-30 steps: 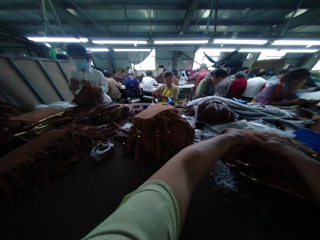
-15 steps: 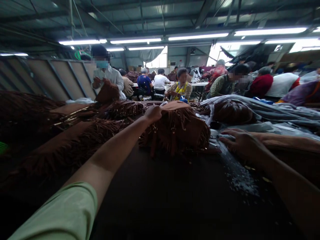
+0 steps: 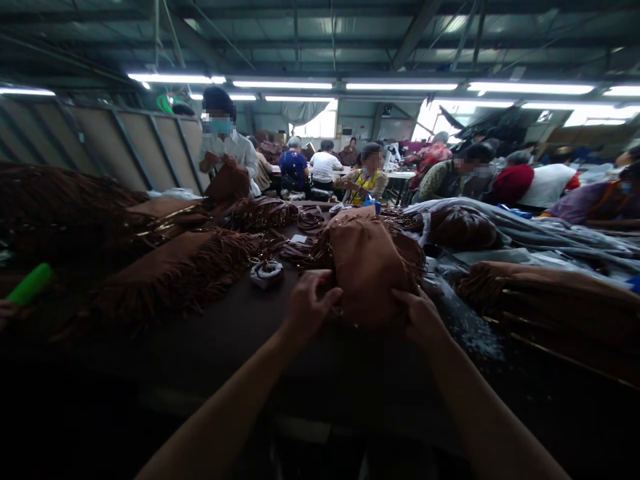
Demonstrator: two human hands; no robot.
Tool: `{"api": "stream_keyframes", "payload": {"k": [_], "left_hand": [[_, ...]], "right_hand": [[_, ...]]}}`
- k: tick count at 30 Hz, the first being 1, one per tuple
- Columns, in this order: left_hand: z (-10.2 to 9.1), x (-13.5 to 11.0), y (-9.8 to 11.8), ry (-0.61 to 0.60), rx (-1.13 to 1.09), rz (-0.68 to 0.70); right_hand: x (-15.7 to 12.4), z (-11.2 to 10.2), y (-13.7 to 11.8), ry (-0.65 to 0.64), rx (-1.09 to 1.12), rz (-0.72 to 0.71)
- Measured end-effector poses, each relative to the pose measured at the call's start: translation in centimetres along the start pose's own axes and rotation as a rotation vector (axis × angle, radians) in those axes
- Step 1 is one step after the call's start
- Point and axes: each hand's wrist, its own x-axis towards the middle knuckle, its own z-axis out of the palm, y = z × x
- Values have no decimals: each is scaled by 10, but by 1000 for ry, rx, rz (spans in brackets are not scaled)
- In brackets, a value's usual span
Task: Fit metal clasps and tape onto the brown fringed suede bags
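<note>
A brown fringed bag is held up in front of me, its smooth panel facing me and fringe showing along the sides. My left hand is closed at its lower left edge, thumb and fingers curled against it. At the lower right edge, my right hand grips it with the thumb on the panel; the other fingers are partly hidden behind. A coiled strap with white wrapping lies on the dark table left of my left hand.
Stacked fringed bags lie to the left, and another brown stack to the right. Clear plastic and grey-white wrapping lie on the right. A green object is at far left beside another person's hand. A masked co-worker stands across the table.
My left hand has drawn the bag nearer, and its smooth panel now faces me. My right hand has moved left from the plastic onto the bag. The coiled strap has come into view.
</note>
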Motion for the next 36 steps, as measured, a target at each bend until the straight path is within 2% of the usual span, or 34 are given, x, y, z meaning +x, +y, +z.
{"api": "stream_keyframes", "payload": {"k": [1,2,4,5,6,8,12,15,16,17,19,21,23,26,29,31,33,36], "left_hand": [[-7,-4,-13,89,-122,-193],[-12,-7,-24,96,-275,-368],[-14,-13,-36,-77,-659,-612],[-12,-18,-37,-159,-853,-674],[-9,-23,-36,-184,-1017,-711],[-2,-33,-31,-70,-1212,-741],[6,-47,-29,329,-1260,-711],[15,-56,-35,521,-1231,-737],[21,-60,-36,536,-1217,-769],[28,-66,-36,501,-1207,-809],[48,-79,-31,295,-1189,-898],[70,-92,-22,-6,-1146,-950],[90,-100,-12,-213,-1046,-940],[112,-102,-5,-284,-863,-845],[119,-100,-6,-311,-688,-701],[116,-100,-9,-346,-401,-573],[103,-100,-14,-350,-32,-434],[60,-99,-28,-325,392,-362]], "right_hand": [[-7,-5,0,-51,0,15],[-14,-10,-1,-104,-11,31],[-25,-16,-5,-188,-50,69],[-28,-17,-7,-223,-75,89],[-30,-19,-10,-252,-101,105],[-27,-21,-16,-284,-147,121],[-17,-29,-13,-229,-213,181],[-23,-42,15,-239,-276,359],[-27,-46,27,-239,-306,398],[-31,-50,40,-223,-337,408],[-38,-55,62,-181,-383,364],[-42,-57,74,-167,-400,295],[-43,-57,78,-155,-424,244],[-44,-55,76,-98,-496,175],[-46,-56,75,-62,-585,122],[-44,-59,74,-44,-659,95],[-41,-64,73,-28,-694,77],[-31,-77,67,-19,-633,100]]}}
